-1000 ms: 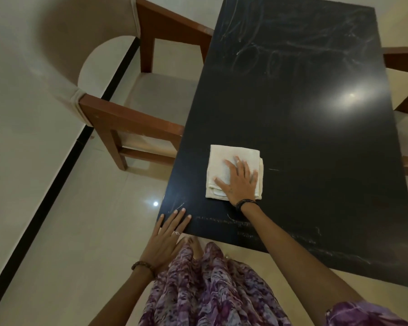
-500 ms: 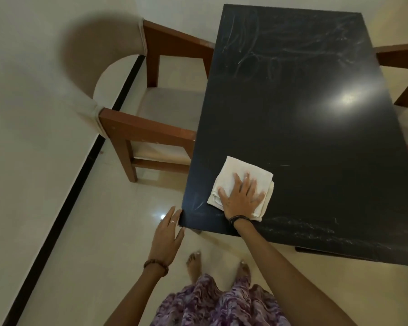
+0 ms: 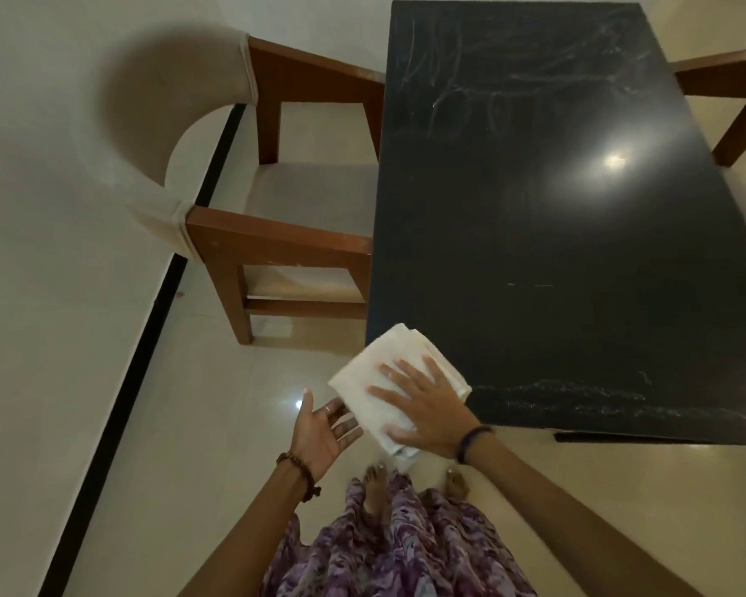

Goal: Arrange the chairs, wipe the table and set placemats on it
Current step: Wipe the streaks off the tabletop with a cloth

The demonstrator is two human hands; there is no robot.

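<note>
Cloth [image 3: 388, 383] now overhangs the near left corner of the table [image 3: 556, 234]; a second ago it lay fully on the top, further in from that edge. Right hand [image 3: 423, 407] has travelled with it toward the corner and lies flat on it, fingers [image 3: 433, 368] straight and spread, thumb against the cloth's near end, pressing rather than gripping. Left hand [image 3: 321, 428], earlier resting on the table edge, has come off it and is now turned palm up just beside the corner, below the overhanging cloth, fingers loosely extended; their tips pass under the cloth (contact cannot be confirmed). It holds nothing. Streaks [image 3: 573, 398] remain along the near edge to the right of the cloth, and more at the far end. Left chair [image 3: 276, 239] stands tucked against the table's long side; a second chair's arm [image 3: 724, 75] shows at the far right.
</note>
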